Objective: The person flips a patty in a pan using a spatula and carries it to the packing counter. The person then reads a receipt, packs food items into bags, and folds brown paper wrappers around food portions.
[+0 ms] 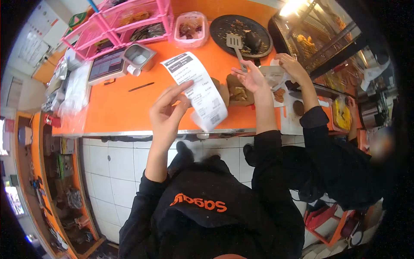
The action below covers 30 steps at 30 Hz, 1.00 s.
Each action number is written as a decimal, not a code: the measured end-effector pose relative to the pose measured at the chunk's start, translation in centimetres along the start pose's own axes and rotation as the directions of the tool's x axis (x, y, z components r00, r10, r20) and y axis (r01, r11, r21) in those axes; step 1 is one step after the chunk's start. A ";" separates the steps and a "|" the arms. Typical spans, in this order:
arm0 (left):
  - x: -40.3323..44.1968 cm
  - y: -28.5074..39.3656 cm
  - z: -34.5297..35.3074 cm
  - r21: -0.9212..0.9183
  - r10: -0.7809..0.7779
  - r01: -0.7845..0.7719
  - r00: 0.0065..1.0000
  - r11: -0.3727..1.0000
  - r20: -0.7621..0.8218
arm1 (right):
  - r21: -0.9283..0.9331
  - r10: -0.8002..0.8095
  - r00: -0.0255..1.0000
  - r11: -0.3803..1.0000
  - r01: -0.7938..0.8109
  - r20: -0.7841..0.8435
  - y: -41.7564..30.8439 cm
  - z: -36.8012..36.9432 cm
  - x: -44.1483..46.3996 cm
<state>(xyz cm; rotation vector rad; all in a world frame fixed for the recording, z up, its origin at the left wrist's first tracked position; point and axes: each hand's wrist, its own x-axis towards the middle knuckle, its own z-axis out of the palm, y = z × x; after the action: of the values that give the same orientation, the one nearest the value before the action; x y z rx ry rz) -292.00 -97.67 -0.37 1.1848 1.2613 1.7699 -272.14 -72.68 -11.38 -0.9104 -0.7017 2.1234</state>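
My left hand (168, 108) is closed on a long white printed receipt (200, 93), pinching its left edge above the counter's front edge. To the right, my right hand (253, 80) is raised with the palm up and fingers apart. It appears to hold nothing. Just past its fingertips is the handle of a slotted spatula (235, 42), whose head rests over a round dark pan (220, 32) with food scraps. Whether the fingers touch that handle I cannot tell. Between my hands stands an opened brown cardboard food box (240, 101) with food inside, partly behind the receipt.
A co-worker's hand (291, 67) reaches in close on my right. On the orange counter (116, 112) are a pen (141, 86), a tablet-like screen (108, 67), a metal container (139, 56), a plastic tub (191, 30) and a pink rack (129, 26). A glass food case (315, 34) stands right.
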 end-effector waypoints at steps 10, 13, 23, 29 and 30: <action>-3.4 5.4 -4.6 -0.146 0.099 -0.098 0.995 0.984 -0.004 | 0.037 -0.068 0.997 0.997 0.066 0.042 2.3 2.0 -1.8; -4.1 6.1 -7.3 -0.134 0.116 -0.115 0.993 0.984 0.002 | -0.355 -0.276 0.958 0.906 0.231 -0.082 4.3 4.7 -6.5; -7.5 9.4 -20.7 -0.081 0.086 -0.089 0.995 0.993 -0.040 | -0.991 -0.775 0.618 -0.108 0.079 0.134 19.4 9.0 -8.7; -8.6 10.1 -27.4 -0.070 0.087 -0.090 0.995 0.993 -0.055 | -0.983 -0.727 0.663 -0.104 0.149 0.178 20.0 9.4 -7.7; -8.6 10.1 -28.3 -0.058 0.096 -0.099 0.994 0.993 -0.061 | -0.983 -0.716 0.673 -0.137 0.124 0.185 20.4 9.9 -8.1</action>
<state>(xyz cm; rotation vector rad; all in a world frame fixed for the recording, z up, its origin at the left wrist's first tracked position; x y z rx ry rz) -315.00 -118.55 3.01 1.1863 1.1911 1.9124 -283.82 -93.12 -16.47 -1.4340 -2.0037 0.3353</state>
